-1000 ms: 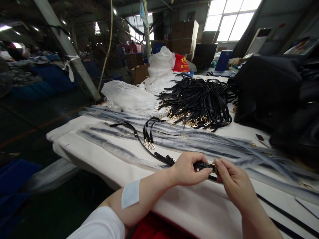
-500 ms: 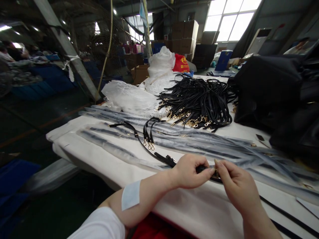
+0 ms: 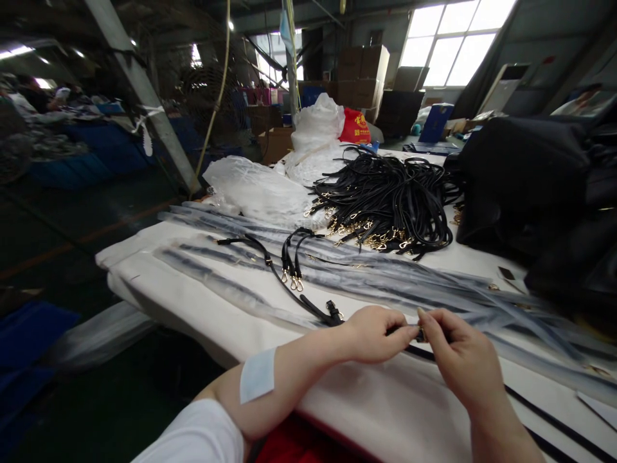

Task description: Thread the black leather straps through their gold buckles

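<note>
My left hand (image 3: 378,333) is closed on a black strap (image 3: 315,310), thumb and fingers pinched together near the strap's gold-coloured fitting. Close beside it, my right hand (image 3: 456,350) pinches that small metal fitting (image 3: 421,334) between thumb and fingertips; the fingers hide most of its shape. The strap trails left across the table, with a buckle (image 3: 333,311) lying just past my left wrist. A few more black straps with gold clasps (image 3: 294,281) lie farther back. Straps in clear plastic sleeves (image 3: 216,286) stretch over the white table (image 3: 139,283).
A large heap of black straps (image 3: 385,199) lies at the back, beside crumpled clear plastic bags (image 3: 260,186). A big black covered bulk (image 3: 525,180) stands at the right. A slanted metal post (image 3: 144,96) rises beyond the table's left end.
The view has shifted slightly, so the scene sits a little farther right and lower. Both hands stay together at the fitting, with only a slight change in the left hand's grip.
</note>
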The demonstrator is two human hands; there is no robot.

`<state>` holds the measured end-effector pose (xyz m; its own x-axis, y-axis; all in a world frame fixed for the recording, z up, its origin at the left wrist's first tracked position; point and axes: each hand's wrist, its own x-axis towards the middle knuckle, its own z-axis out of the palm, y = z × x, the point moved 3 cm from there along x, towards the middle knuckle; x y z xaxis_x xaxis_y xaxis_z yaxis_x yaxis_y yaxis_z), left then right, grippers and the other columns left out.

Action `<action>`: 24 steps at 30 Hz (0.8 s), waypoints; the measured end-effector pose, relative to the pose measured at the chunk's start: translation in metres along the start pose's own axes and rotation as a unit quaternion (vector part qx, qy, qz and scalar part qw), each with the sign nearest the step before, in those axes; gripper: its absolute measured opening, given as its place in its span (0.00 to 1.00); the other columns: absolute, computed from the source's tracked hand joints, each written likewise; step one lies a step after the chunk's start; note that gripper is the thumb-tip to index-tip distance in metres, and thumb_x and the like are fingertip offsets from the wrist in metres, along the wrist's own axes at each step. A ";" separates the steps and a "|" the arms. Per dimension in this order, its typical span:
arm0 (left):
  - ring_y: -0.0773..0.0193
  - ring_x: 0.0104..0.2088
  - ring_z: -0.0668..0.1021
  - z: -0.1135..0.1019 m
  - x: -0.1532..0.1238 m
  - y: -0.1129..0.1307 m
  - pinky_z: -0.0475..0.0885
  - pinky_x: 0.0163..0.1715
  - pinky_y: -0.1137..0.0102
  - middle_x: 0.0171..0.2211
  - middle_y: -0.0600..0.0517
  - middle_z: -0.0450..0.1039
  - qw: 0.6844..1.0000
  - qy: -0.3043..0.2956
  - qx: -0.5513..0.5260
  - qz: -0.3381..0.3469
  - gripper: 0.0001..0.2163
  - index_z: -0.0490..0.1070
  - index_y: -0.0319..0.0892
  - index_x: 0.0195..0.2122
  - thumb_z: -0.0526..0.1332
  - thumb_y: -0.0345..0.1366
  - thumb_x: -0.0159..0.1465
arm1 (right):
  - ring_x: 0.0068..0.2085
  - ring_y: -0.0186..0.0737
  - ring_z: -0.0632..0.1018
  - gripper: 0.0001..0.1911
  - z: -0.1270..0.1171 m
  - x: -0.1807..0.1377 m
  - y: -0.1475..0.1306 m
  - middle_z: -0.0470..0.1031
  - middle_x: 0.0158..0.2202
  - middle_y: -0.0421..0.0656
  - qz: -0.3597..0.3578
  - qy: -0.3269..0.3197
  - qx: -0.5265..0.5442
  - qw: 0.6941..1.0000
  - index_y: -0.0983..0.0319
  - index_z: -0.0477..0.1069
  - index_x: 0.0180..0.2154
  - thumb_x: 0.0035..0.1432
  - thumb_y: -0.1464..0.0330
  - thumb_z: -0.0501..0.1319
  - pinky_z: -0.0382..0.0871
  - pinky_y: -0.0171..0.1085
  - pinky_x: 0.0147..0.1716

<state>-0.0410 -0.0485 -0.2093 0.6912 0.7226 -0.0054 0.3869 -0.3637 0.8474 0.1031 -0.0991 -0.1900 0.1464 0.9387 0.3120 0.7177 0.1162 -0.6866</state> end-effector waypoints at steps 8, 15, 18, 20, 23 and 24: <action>0.69 0.28 0.69 0.008 0.007 -0.004 0.62 0.28 0.75 0.24 0.56 0.67 0.998 -0.034 -0.041 0.037 0.13 0.68 0.40 0.29 0.55 0.43 0.67 | 0.25 0.36 0.72 0.19 0.000 0.003 0.007 0.72 0.22 0.37 0.006 -0.013 0.014 1.000 0.58 0.71 0.27 0.64 0.54 0.55 0.62 0.33 0.26; 0.67 0.30 0.70 0.004 0.005 -0.003 0.64 0.31 0.75 0.26 0.54 0.68 0.996 0.003 -0.062 0.064 0.13 0.70 0.40 0.32 0.53 0.41 0.67 | 0.22 0.35 0.67 0.22 0.002 0.007 0.018 0.66 0.19 0.36 0.011 -0.048 0.060 0.997 0.58 0.65 0.25 0.66 0.52 0.51 0.60 0.33 0.23; 0.66 0.32 0.71 0.003 0.004 -0.002 0.66 0.32 0.74 0.28 0.54 0.69 0.994 -0.007 -0.074 0.083 0.13 0.70 0.39 0.31 0.53 0.41 0.68 | 0.24 0.35 0.69 0.21 0.002 0.006 0.017 0.68 0.21 0.37 0.014 -0.062 0.061 0.996 0.59 0.67 0.25 0.63 0.52 0.55 0.62 0.33 0.24; 0.65 0.33 0.72 0.003 0.002 -0.001 0.67 0.34 0.73 0.29 0.53 0.71 0.990 -0.017 -0.102 0.094 0.12 0.70 0.39 0.31 0.52 0.38 0.67 | 0.25 0.35 0.70 0.20 0.002 0.004 0.015 0.69 0.21 0.37 0.024 -0.059 0.057 0.996 0.59 0.68 0.25 0.61 0.52 0.57 0.62 0.32 0.25; 0.66 0.32 0.72 0.003 0.000 0.002 0.68 0.35 0.73 0.27 0.53 0.70 0.986 -0.027 -0.138 0.088 0.10 0.70 0.40 0.31 0.51 0.33 0.65 | 0.22 0.34 0.67 0.20 0.000 0.001 0.010 0.67 0.18 0.36 0.031 -0.028 0.022 0.999 0.59 0.67 0.23 0.58 0.52 0.61 0.61 0.32 0.23; 0.66 0.32 0.72 0.003 0.000 0.002 0.68 0.34 0.73 0.26 0.54 0.70 0.986 -0.029 -0.141 0.082 0.10 0.70 0.40 0.30 0.51 0.32 0.65 | 0.21 0.34 0.67 0.21 -0.001 0.001 0.009 0.66 0.18 0.36 0.029 -0.019 0.010 0.999 0.59 0.66 0.22 0.58 0.52 0.61 0.60 0.32 0.23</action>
<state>-0.0388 -0.0510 -0.2088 0.7673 0.6299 0.1202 0.0876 -0.2886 0.9534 0.1101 -0.0973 -0.1952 0.1608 0.9559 0.2459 0.6946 0.0674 -0.7163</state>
